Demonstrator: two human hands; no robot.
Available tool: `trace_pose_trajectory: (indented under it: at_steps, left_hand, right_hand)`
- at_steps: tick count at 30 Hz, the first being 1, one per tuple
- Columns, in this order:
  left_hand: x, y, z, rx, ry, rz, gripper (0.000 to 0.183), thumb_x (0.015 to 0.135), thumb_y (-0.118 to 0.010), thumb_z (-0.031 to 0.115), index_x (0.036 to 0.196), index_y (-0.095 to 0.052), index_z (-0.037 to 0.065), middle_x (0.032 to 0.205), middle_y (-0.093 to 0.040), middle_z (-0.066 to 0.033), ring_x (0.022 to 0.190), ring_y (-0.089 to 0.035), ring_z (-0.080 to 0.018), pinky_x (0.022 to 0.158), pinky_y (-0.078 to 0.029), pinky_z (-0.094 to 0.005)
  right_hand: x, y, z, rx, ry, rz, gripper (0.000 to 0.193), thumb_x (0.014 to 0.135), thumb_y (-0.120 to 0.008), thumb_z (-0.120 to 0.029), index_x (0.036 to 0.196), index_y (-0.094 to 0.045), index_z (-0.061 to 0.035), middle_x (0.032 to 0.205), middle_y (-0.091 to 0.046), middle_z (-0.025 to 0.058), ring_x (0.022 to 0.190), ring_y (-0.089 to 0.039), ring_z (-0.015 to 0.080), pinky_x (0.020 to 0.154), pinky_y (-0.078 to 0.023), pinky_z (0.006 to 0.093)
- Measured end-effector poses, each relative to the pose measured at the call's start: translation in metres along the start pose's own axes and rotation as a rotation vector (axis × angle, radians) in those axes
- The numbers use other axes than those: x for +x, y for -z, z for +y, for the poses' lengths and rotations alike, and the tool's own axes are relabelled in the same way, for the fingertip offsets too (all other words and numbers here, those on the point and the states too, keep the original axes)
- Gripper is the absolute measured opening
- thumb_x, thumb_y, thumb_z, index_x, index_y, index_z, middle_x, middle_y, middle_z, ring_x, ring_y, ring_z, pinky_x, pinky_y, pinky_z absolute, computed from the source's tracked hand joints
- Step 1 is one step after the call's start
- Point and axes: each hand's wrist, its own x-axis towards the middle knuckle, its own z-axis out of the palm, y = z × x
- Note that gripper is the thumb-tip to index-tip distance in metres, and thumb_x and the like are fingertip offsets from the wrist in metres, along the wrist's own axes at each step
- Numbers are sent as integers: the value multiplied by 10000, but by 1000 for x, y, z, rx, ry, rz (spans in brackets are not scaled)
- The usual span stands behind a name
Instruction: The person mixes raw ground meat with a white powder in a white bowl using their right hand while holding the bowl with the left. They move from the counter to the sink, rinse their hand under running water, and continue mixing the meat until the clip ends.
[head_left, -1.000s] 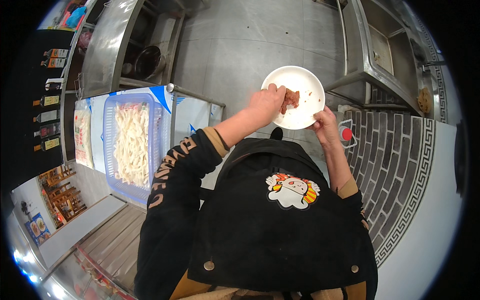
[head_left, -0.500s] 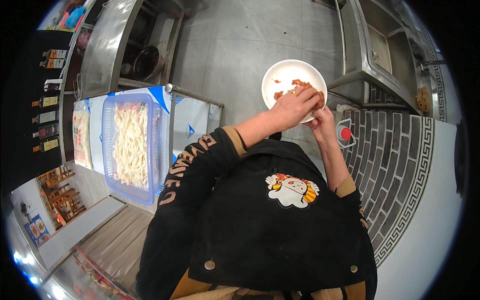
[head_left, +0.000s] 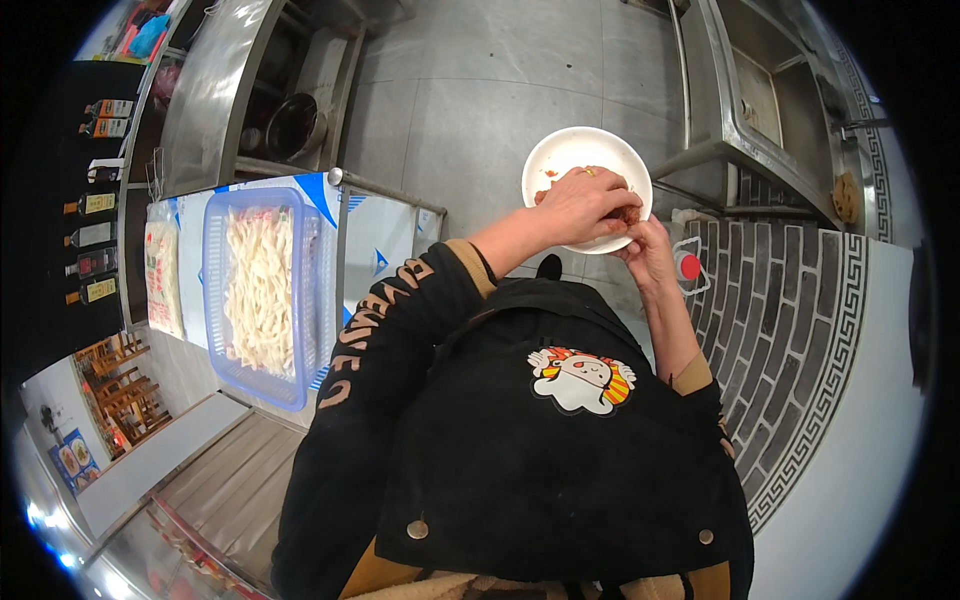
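A white round bowl is held out in front of me above the tiled floor. My right hand grips its near right rim, thumb and fingers closed on it. Inside lies reddish meat that looks raw and cut small. My left hand, with a ring on one finger, reaches into the bowl. Its fingers curl down over the meat and hide most of it. A few small scraps stick to the white inner surface farther left.
A blue plastic basket of thick white noodles stands at left, beside a packed bag. Steel shelving rises behind it. A steel sink is at far right, with a red-capped jug on the floor below.
My left hand has shifted slightly left and down within the bowl, its fingers more curled over the meat. The bowl has dipped a little toward me; my right hand keeps its grip.
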Motion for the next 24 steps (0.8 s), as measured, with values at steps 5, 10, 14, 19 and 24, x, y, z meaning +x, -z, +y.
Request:
trace_pose_trajectory:
  at_steps: [5,10,14,19,24]
  left_hand:
    - [5,-1,-10,82,-71,-74,152,755,-678,190,901,-638,174,973,-604,-5,895,-609,-249,715,-471,-413]
    - [7,27,-34,60,197,111,164,795,-650,182,931,-617,96,940,-618,-71,835,-626,-305,706,-511,-410]
    - [-16,35,-29,236,330,-182,268,833,-617,293,993,-607,78,992,-611,-143,882,-632,-330,743,-523,-425]
    - [-27,8,1,165,547,-285,427,807,-662,383,1073,-567,62,1010,-601,-192,942,-625,-367,802,-519,-443]
    - [-2,-20,14,-389,631,100,482,731,-763,237,1110,-554,25,985,-619,-190,901,-637,-297,784,-520,-402]
  right_hand:
    - [-5,0,3,-41,-11,-11,447,723,-468,-16,1165,-527,7,812,-584,11,484,-426,39,599,-589,361]
    - [-5,4,-1,-80,11,19,457,717,-467,-19,1169,-528,12,789,-585,5,481,-434,40,598,-588,376]
    - [2,10,3,-22,11,39,446,723,-470,-24,1164,-516,30,786,-586,14,479,-442,40,593,-594,385]
    - [7,9,13,29,-6,89,431,734,-469,-25,1158,-505,43,780,-582,21,479,-453,43,588,-616,385]
    - [13,3,7,-43,46,114,420,739,-468,-25,1151,-516,39,776,-574,12,479,-453,44,592,-622,373]
